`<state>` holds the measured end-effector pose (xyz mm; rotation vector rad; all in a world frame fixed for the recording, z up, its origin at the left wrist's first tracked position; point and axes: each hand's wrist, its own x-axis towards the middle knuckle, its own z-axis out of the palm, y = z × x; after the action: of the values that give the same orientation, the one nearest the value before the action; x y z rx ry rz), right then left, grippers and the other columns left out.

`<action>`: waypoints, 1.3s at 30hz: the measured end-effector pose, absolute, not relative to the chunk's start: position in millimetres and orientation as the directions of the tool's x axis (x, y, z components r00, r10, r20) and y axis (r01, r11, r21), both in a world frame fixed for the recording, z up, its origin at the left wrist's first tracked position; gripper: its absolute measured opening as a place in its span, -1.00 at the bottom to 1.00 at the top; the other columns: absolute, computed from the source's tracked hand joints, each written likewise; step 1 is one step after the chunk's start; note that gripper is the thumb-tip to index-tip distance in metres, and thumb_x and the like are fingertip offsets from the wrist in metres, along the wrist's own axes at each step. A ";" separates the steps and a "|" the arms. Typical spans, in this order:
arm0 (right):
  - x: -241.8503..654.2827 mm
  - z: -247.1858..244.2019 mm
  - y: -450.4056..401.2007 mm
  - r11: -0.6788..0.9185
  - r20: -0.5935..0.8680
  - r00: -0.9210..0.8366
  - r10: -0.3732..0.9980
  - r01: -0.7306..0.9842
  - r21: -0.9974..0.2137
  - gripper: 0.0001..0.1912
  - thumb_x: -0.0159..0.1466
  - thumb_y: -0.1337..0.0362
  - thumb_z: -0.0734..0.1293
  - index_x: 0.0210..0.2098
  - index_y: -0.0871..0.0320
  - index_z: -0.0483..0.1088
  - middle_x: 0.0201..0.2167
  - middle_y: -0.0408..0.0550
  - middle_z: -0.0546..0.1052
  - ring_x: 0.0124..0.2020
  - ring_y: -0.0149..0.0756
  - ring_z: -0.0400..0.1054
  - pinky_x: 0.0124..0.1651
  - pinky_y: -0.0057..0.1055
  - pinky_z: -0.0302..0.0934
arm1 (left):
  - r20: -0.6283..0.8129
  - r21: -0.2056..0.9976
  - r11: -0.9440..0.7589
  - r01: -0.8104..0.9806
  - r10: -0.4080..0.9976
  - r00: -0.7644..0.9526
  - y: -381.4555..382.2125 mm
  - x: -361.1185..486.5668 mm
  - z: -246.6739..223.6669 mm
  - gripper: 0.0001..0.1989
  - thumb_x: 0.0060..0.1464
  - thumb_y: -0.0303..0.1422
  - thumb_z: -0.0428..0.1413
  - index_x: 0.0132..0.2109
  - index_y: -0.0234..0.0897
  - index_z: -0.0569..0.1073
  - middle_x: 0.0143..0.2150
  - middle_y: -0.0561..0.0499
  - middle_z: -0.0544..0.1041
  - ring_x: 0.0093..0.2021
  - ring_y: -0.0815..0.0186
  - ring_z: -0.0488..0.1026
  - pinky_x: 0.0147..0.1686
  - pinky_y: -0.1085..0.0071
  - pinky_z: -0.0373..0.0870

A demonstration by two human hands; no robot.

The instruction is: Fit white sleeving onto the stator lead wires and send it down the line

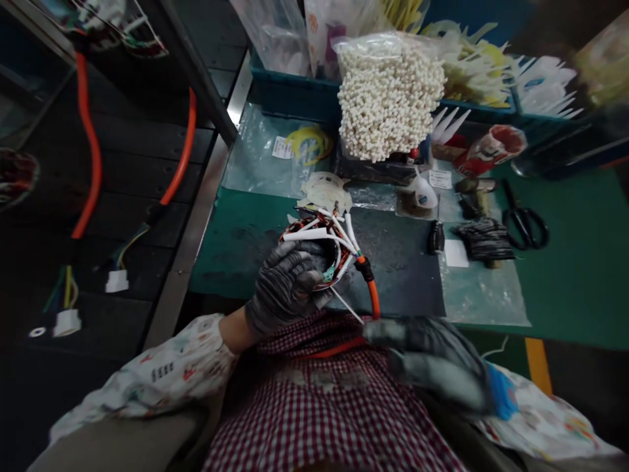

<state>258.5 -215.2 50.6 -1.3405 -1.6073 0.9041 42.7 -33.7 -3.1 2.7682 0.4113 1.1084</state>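
My left grip is clenched around the wound stator.
My right grip is blurred, its closure unclear, just beside the orange cable above the tabletop.

A green table carries the things, with a dark mat laid across its middle. On the right lie black scissors and, just beside them, a bundle of black ties on a clear plastic sheet. Along the far edge stand blue bins, and a clear bag of small white pieces leans there. A flat bag holding a yellow coil lies at the back left.
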 end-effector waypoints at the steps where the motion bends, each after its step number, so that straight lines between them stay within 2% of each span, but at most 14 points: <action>1: 256.8 46.4 -208.9 0.235 0.196 -0.136 0.971 0.417 -0.878 -0.65 0.57 0.15 0.29 0.27 -0.03 0.54 -0.07 0.00 0.78 -0.18 -0.17 0.73 -0.15 -0.34 0.63 | 0.660 0.213 -0.955 0.205 0.296 0.691 -33.1 42.6 -3.6 -0.81 0.38 -0.15 0.17 -0.10 -0.14 0.39 -0.18 0.02 0.70 -0.07 0.19 0.70 0.14 0.12 0.57; 3: 252.4 37.5 -188.7 0.281 0.240 -0.145 0.960 0.513 -0.811 -0.68 0.56 0.21 0.30 0.24 0.02 0.54 -0.09 -0.01 0.78 -0.18 -0.20 0.72 -0.14 -0.38 0.60 | 0.664 0.206 -0.957 0.206 0.291 0.688 -32.3 42.6 -4.2 -0.81 0.41 -0.13 0.14 -0.08 -0.13 0.40 -0.13 0.02 0.72 -0.03 0.19 0.70 0.17 0.13 0.54; 8: 245.6 37.9 -132.4 0.112 0.113 -0.052 0.992 0.768 -0.631 -0.71 0.54 0.14 0.35 0.15 0.07 0.60 -0.14 0.04 0.76 -0.18 -0.10 0.69 -0.17 -0.33 0.52 | 0.668 0.287 -0.943 0.166 0.322 0.671 -33.9 44.1 0.4 -0.85 0.39 -0.22 0.16 0.03 -0.11 0.48 0.00 0.02 0.75 0.07 0.21 0.68 0.25 0.15 0.47; 11: 243.7 49.4 -113.4 0.084 -0.006 -0.098 0.995 0.881 -0.466 -0.76 0.52 0.17 0.37 0.02 0.12 0.64 -0.34 0.02 0.72 -0.38 -0.14 0.60 -0.34 -0.33 0.38 | 0.687 0.298 -0.939 0.173 0.336 0.644 -35.4 46.6 3.0 -0.92 0.39 -0.24 0.17 -0.05 -0.09 0.49 -0.04 0.05 0.75 0.01 0.23 0.69 0.22 0.16 0.48; 12: 243.3 52.1 -110.3 0.098 -0.006 -0.115 0.993 0.866 -0.491 -0.77 0.51 0.17 0.37 -0.03 0.12 0.66 -0.39 -0.01 0.70 -0.42 -0.17 0.57 -0.36 -0.33 0.35 | 0.697 0.297 -0.939 0.174 0.338 0.632 -35.7 47.5 2.9 -0.92 0.38 -0.23 0.18 -0.08 -0.10 0.49 -0.07 0.06 0.74 -0.01 0.23 0.69 0.21 0.17 0.49; 14: 243.4 54.6 -108.1 0.111 0.061 -0.095 0.994 0.726 -0.679 -0.76 0.51 0.14 0.38 -0.09 0.12 0.66 -0.37 -0.05 0.71 -0.40 -0.23 0.57 -0.32 -0.35 0.37 | 0.721 0.288 -0.941 0.179 0.336 0.606 -36.1 48.9 1.4 -0.90 0.35 -0.24 0.22 -0.11 -0.12 0.48 -0.10 0.06 0.74 -0.02 0.24 0.69 0.21 0.18 0.49; 17: 247.5 54.7 -111.6 0.047 0.042 -0.023 0.999 0.295 -0.954 -0.71 0.53 0.04 0.38 -0.05 0.08 0.68 -0.21 -0.07 0.76 -0.26 -0.24 0.64 -0.16 -0.33 0.51 | 0.723 0.273 -0.944 0.183 0.327 0.609 -35.8 48.8 -2.3 -0.87 0.35 -0.23 0.22 -0.04 -0.13 0.51 -0.02 0.02 0.74 0.01 0.22 0.69 0.21 0.16 0.49; 18: 249.8 54.7 -113.4 0.001 -0.006 -0.037 0.999 0.177 -0.984 -0.70 0.52 0.02 0.40 -0.04 0.07 0.68 -0.18 -0.07 0.76 -0.22 -0.22 0.66 -0.12 -0.30 0.55 | 0.716 0.270 -0.947 0.176 0.320 0.620 -35.6 48.1 -3.5 -0.84 0.36 -0.22 0.21 0.00 -0.14 0.51 0.00 0.00 0.74 0.03 0.21 0.69 0.22 0.15 0.49; 20: 254.3 54.5 -116.7 -0.070 -0.077 -0.076 0.994 0.082 -0.994 -0.72 0.46 0.02 0.47 -0.06 0.07 0.69 -0.19 -0.06 0.77 -0.21 -0.19 0.67 -0.10 -0.25 0.59 | 0.704 0.264 -0.949 0.169 0.310 0.639 -34.8 46.1 -5.6 -0.81 0.37 -0.19 0.20 0.03 -0.15 0.51 -0.01 -0.02 0.74 0.04 0.21 0.69 0.22 0.15 0.49; 23: 257.9 52.4 -120.0 -0.058 -0.059 -0.005 0.998 0.121 -0.991 -0.84 0.37 0.15 0.56 -0.13 0.08 0.70 -0.22 -0.06 0.76 -0.22 -0.20 0.67 -0.10 -0.25 0.61 | 0.690 0.260 -0.947 0.190 0.320 0.649 -33.6 43.2 -8.3 -0.82 0.36 -0.16 0.22 -0.02 -0.12 0.48 -0.03 0.04 0.74 0.04 0.24 0.70 0.22 0.17 0.49; 29: 253.4 45.6 -120.3 0.016 0.031 0.072 0.997 0.196 -0.980 -0.90 0.39 0.29 0.52 -0.10 0.09 0.69 -0.21 -0.09 0.77 -0.20 -0.24 0.68 -0.10 -0.32 0.61 | 0.676 0.291 -0.942 0.166 0.326 0.661 -32.7 42.3 -10.4 -0.79 0.31 -0.15 0.29 -0.13 -0.13 0.47 -0.03 0.05 0.74 0.04 0.23 0.68 0.23 0.17 0.45; 33: 257.3 40.1 -120.3 0.126 0.127 -0.013 0.992 0.276 -0.953 -0.87 0.44 0.26 0.48 -0.05 0.09 0.69 -0.17 -0.05 0.78 -0.17 -0.23 0.68 -0.05 -0.32 0.61 | 0.669 0.277 -0.943 0.184 0.326 0.668 -32.2 42.3 -8.7 -0.81 0.37 -0.13 0.25 -0.07 -0.12 0.50 -0.03 0.05 0.75 0.03 0.26 0.69 0.23 0.19 0.46; 35: 260.5 34.8 -122.9 0.228 0.193 -0.135 0.972 0.338 -0.913 -0.83 0.46 0.22 0.45 -0.01 0.07 0.68 -0.11 -0.01 0.77 -0.13 -0.20 0.69 0.01 -0.27 0.61 | 0.656 0.284 -0.942 0.181 0.329 0.680 -32.1 41.6 -8.4 -0.78 0.41 -0.11 0.19 0.03 -0.11 0.52 -0.02 0.06 0.75 0.05 0.26 0.69 0.26 0.20 0.44; 39: 264.7 20.1 -133.8 0.200 0.069 -0.286 0.956 0.461 -0.865 -0.71 0.50 0.14 0.42 0.16 0.03 0.60 -0.05 -0.02 0.76 -0.09 -0.20 0.69 0.03 -0.26 0.61 | 0.628 0.332 -0.932 0.146 0.334 0.703 -32.4 40.1 -8.2 -0.69 0.43 -0.10 0.13 0.14 -0.16 0.54 0.04 -0.01 0.74 0.09 0.20 0.67 0.32 0.17 0.38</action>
<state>264.7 -133.8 20.1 -1.3201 -1.8484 1.0060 40.1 -32.4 -8.2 2.6550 0.3818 1.0525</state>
